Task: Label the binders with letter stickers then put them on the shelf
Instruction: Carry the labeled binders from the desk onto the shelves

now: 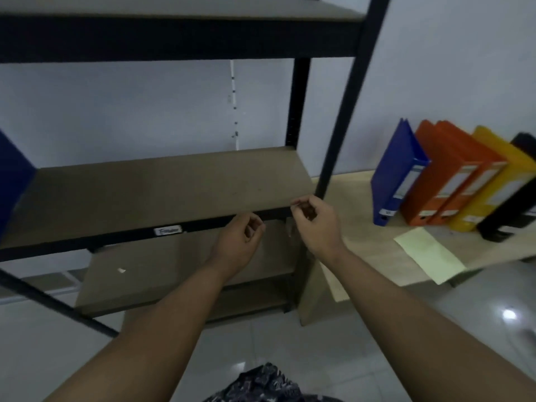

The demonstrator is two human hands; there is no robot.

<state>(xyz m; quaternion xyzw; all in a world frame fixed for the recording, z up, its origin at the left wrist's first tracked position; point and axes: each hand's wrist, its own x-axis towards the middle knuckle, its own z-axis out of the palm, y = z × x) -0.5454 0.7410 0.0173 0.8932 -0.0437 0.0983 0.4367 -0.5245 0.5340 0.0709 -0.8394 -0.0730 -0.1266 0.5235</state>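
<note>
Though I cannot tell whether the curled left hand and right hand hold anything at the shelf's edge, the binders leaning right of it could domino when one is pulled.

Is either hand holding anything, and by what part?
Cannot be told: right hand pinches at a small pale blur; left hand curls with nothing visible in it.

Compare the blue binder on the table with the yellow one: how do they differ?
The blue binder is at the row's left end; the yellow binder sits further right, between an orange binder and a black binder. The blue binder's broad side shows in full; the yellow binder's is mostly hidden by the orange one. Both lean the same way on the table, pale spine labels facing the camera.
</note>
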